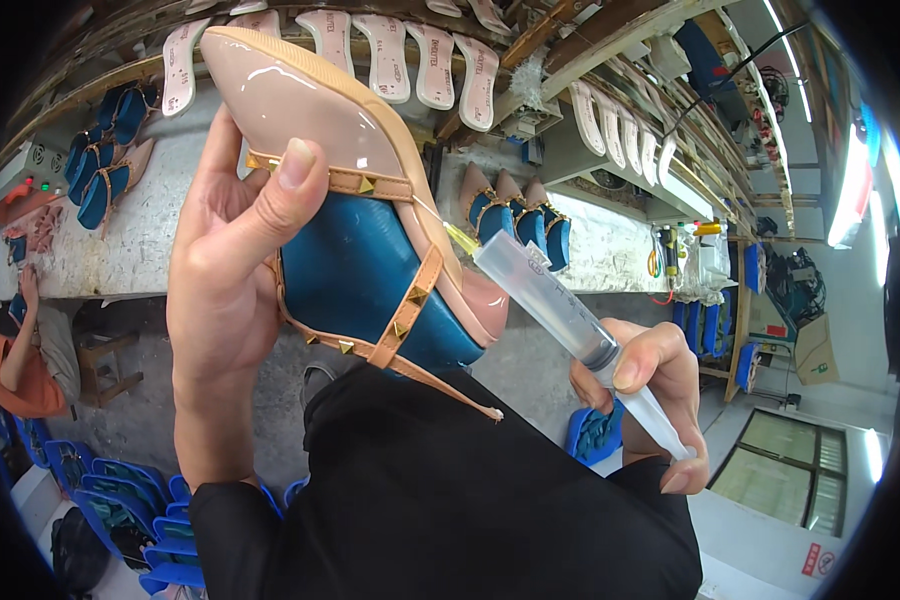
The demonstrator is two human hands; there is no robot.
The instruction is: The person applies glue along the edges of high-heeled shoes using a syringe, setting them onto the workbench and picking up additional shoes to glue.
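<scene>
1. Two hands fill my view. The left hand (230,240), at 10 o'clock, is clasped round a pale pink shoe (355,130), thumb pressed on the glossy upper, the other fingers mostly hidden behind.
2. The shoe is just off centre toward 11 o'clock, toe aimed the same way. A blue last (360,270) fills it, and studded straps (407,312) cross over, one loose end hanging toward 4 o'clock.
3. At 4 o'clock the right hand (655,385) has its fingers curled around a clear syringe (545,295) near the plunger (658,420). The yellow tip (461,238) is beside the shoe's edge; I can't tell whether they touch.
4. I judge the shoe firm and fairly weighty with that last inside, its shiny upper slick and easily marked. I'd grip across the last, keeping off the limp straps.
5. The syringe looks light and stiff; I'd hold its barrel, sparing the delicate tip.
</scene>
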